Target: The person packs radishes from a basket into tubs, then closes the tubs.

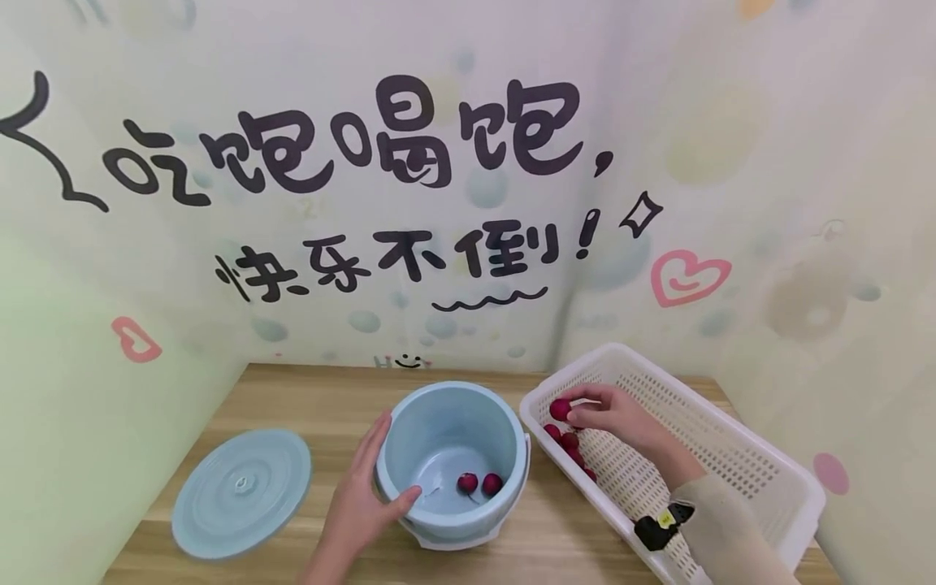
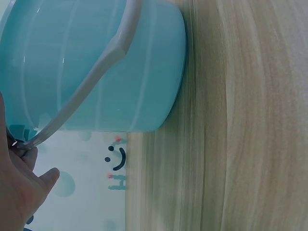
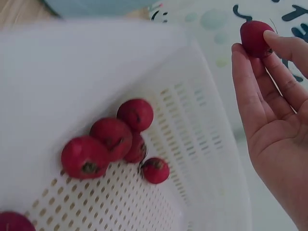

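As I inspect the table (image 1: 329,398) from left to right, a blue lid (image 1: 241,508) comes first. Beside it, the left hand (image 1: 360,496) rests spread against the blue bucket (image 1: 446,414), fingers along its outer wall, thumb over the near rim. Two red fruits (image 1: 467,483) lie on the bucket's floor. Further right, the right hand (image 1: 616,416) pinches the held fruit (image 1: 560,409) between thumb and fingertips over the white basket (image 1: 738,447); other fruits (image 1: 569,441) lie along its left side. In my judgement, good practice requires a light pinch, a lift clear of the basket's rim, and the bucket braced steady. Black lettering (image 1: 415,134) on the wall reads 吃饱喝饱,快乐不倒! I cannot read the yellow label (image 1: 665,518) on the black wrist device (image 1: 654,535).
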